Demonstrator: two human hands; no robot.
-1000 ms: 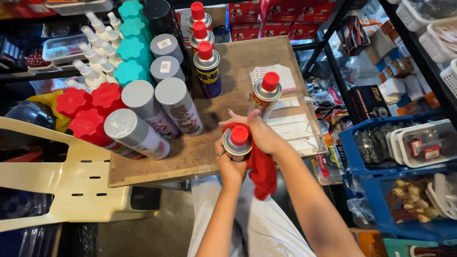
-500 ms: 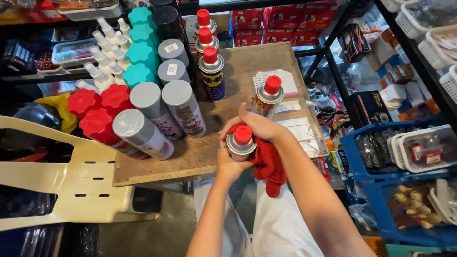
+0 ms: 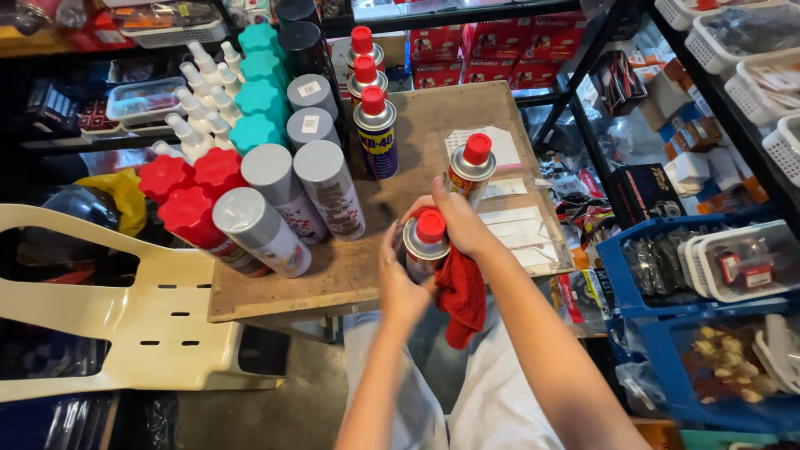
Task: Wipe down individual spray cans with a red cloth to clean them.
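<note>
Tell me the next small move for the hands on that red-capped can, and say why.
Probably turn the red-capped spray can a little in the left hand so the right hand can rub the red cloth over a fresh side. The cloth is pressed against one side only, and the can is held off the wooden table, free to rotate.

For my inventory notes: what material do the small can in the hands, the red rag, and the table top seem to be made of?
The small can: likely metal, its silvery rim glinting, under a glossy red cap that looks plastic. The left hand and right hand hold it. The red rag: soft cloth, matte, hanging in folds. The table top: apparently bare wood or plywood, dull brown and scuffed.
</note>
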